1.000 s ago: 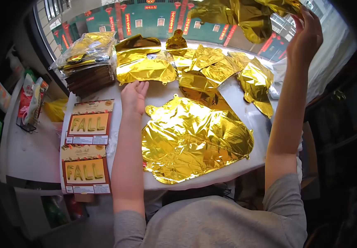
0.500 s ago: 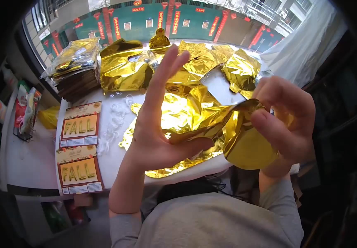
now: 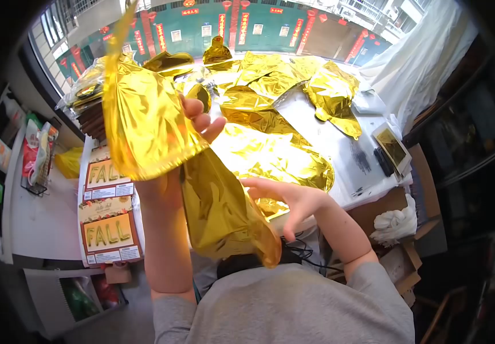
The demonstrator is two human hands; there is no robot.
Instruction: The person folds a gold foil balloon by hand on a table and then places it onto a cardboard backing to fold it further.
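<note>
My left hand [image 3: 201,119] is raised at the centre left, its fingers curled on a large gold foil balloon [image 3: 150,117] that partly hides it. The flat foil hangs from that hand, with one part up to the left and a long part down toward my lap. My right hand [image 3: 293,200] is beside the lower foil, fingers spread, thumb pointing down, with nothing held in it. Behind the hands, more flat gold foil [image 3: 276,155] lies on the white table [image 3: 345,195].
Two printed FALL packages [image 3: 110,232] lie at the table's left edge. Bagged packages [image 3: 90,86] are stacked behind them. A phone-like device [image 3: 392,148] rests at the right edge, above an open cardboard box [image 3: 428,200]. More foil [image 3: 333,92] lies at the back.
My left hand has closed on the foil and lifted it up and left. My right hand has let go, opened, and moved down and left. The device and cardboard box now show.
</note>
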